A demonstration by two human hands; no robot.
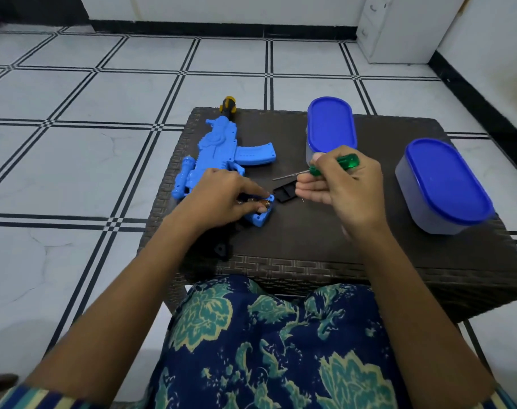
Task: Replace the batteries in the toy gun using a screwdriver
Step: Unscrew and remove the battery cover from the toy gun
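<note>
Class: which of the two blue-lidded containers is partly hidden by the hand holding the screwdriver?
The farther container, at the back edge of the table; the right hand with the green screwdriver overlaps its base. The nearer container stands clear at the right.

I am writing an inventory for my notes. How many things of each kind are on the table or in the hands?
Toy gun: 1
Containers with blue lids: 2
Screwdriver: 1
Black cover: 1
Battery, as far as visible: 1
Total: 6
</note>
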